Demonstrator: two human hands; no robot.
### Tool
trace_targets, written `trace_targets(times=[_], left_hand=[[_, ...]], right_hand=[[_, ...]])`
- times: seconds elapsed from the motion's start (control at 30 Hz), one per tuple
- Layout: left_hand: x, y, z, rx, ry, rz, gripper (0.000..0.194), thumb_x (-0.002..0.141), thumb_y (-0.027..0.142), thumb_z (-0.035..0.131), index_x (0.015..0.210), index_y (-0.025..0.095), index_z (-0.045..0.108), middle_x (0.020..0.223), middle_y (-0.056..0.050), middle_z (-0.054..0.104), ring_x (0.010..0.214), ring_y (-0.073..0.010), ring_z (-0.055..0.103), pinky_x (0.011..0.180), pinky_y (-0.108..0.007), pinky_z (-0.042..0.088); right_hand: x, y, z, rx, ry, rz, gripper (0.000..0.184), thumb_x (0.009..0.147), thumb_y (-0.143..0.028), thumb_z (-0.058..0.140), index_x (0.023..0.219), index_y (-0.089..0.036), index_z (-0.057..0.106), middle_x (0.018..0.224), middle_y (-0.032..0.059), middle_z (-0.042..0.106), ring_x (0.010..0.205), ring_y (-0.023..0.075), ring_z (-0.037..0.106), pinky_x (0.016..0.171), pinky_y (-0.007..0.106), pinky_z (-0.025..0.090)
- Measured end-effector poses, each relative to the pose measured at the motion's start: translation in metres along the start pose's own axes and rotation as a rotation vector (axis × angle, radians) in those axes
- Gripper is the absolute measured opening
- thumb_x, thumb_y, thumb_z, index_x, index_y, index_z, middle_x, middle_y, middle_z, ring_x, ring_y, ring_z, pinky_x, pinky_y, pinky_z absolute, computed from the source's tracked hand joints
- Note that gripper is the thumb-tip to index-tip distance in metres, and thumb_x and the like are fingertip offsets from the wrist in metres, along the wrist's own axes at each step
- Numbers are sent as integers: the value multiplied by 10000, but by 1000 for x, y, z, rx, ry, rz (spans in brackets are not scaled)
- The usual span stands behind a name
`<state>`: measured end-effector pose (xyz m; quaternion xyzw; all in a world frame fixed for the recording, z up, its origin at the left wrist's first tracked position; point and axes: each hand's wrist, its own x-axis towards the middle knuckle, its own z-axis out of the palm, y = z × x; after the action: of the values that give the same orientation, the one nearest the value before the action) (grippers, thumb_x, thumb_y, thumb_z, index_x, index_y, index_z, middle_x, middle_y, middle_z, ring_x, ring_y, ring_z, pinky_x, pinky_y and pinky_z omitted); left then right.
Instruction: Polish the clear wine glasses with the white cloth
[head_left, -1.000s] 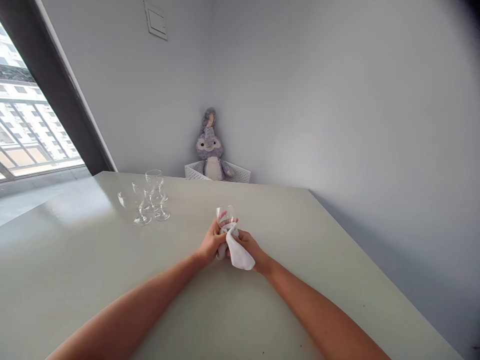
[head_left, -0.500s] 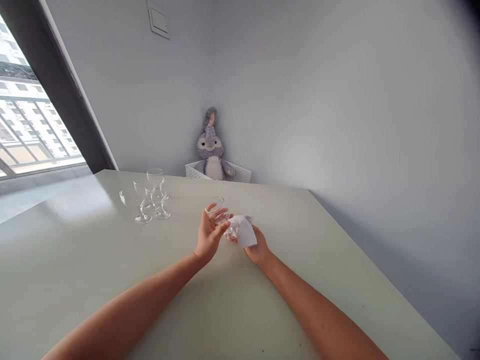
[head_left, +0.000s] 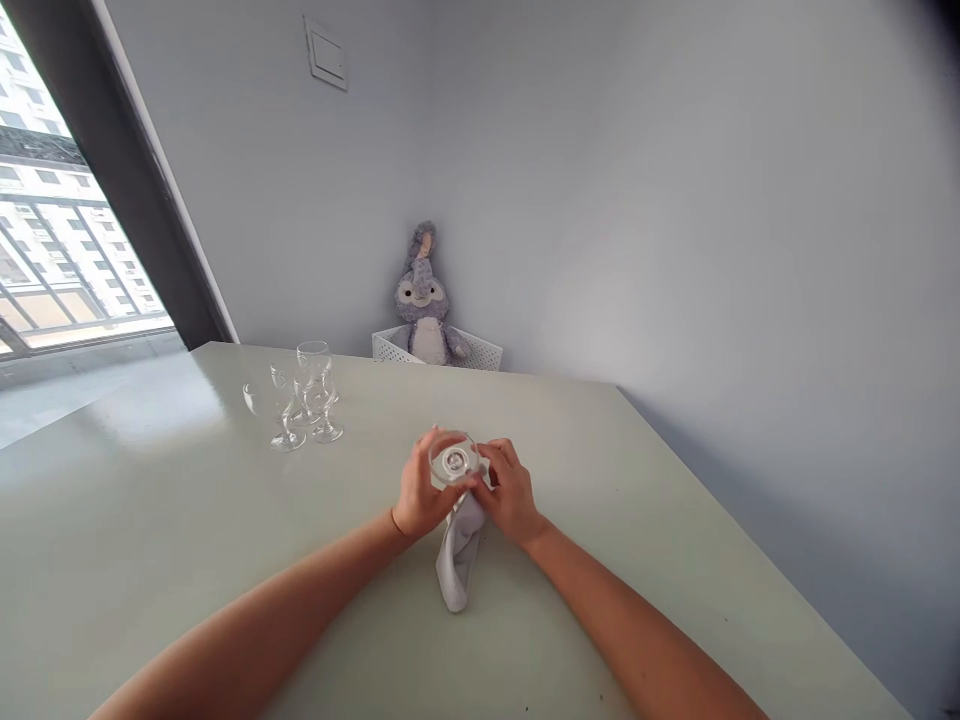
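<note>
Daylight from the window (head_left: 67,230) at left glares on the table (head_left: 161,405). The wall (head_left: 712,200) is dimmer, the top-right corner black.

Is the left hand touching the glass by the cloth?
Touching: in the head view, the left hand curls around the glass, thumb against its near side.

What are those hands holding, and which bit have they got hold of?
The left hand holds a clear, round drinking glass by its bowl's side; the right hand pinches a whitish, soft fabric cloth by its upper end, near the rim.
</note>
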<state>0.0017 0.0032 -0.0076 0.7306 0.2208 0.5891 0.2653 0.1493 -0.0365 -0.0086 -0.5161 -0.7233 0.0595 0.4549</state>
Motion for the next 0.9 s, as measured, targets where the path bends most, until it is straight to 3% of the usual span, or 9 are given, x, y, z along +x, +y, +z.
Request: trace_targets(times=[0.13, 0.27, 0.33, 0.43, 0.57, 0.67, 0.77, 0.9], left_hand=[[-7, 2, 3, 159, -214, 136, 612, 663, 339, 676, 1195, 229, 394, 1131, -89, 580, 1032, -235, 550, 1052, -469, 197], [-8, 2, 6, 269, -274, 201, 780, 668, 387, 664, 1309, 212, 257, 1250, -128, 492, 1180, -258, 428, 1053, -474, 181], [-9, 1, 8, 333, -299, 168, 868, 664, 422, 655, 1352, 197, 175, 1348, -159, 370, 1253, -279, 325, 1050, -491, 166], [-13, 0, 11, 389, -428, 86, 931, 649, 414, 662, 1378, 207, 122, 1416, -154, 241, 1299, -294, 224, 1052, -512, 141], [-16, -2, 13, 408, -579, -74, 939, 611, 347, 696, 1375, 274, 155, 1438, -78, 206, 1312, -272, 187, 1067, -483, 148], [-14, -6, 10, 374, -632, -201, 845, 643, 362, 664, 1356, 290, 216, 1419, -43, 255, 1297, -242, 226, 1054, -427, 230], [-12, -8, 8, 322, -642, -278, 774, 679, 345, 624, 1349, 290, 240, 1392, -26, 307, 1269, -217, 280, 1027, -382, 290], [-12, -11, 8, 283, -630, -296, 762, 671, 318, 625, 1340, 297, 262, 1373, -11, 337, 1251, -206, 304, 1027, -360, 292]], right_hand=[[1, 3, 11, 72, -91, -58, 167, 767, -335, 534, 868, -215, 590, 829, 60, 533, 753, 186, 515, 660, 308, 442], [0, 3, 19, 265, -134, 53, 125, 772, -338, 535, 821, -232, 582, 823, 40, 584, 787, 189, 532, 725, 329, 438], [1, 4, 19, 307, -89, 169, 156, 792, -373, 510, 818, -234, 575, 803, 25, 587, 769, 176, 538, 739, 325, 432], [7, 15, 12, 257, 26, 291, 239, 818, -418, 457, 815, -212, 579, 797, 26, 597, 773, 172, 538, 762, 317, 414], [20, 53, -8, 91, 141, 418, 349, 794, -465, 438, 819, -159, 603, 815, 54, 633, 746, 176, 552, 727, 284, 411], [30, 94, -31, -132, 192, 584, 320, 764, -428, 441, 750, -157, 611, 769, 54, 649, 718, 175, 569, 699, 254, 402], [36, 131, -56, -233, 217, 689, 254, 727, -364, 467, 657, -168, 613, 820, 83, 659, 772, 205, 579, 677, 256, 386], [38, 166, -79, -341, 262, 857, 211, 705, -320, 493, 708, -171, 643, 1013, 119, 638, 850, 237, 587, 649, 265, 382]])
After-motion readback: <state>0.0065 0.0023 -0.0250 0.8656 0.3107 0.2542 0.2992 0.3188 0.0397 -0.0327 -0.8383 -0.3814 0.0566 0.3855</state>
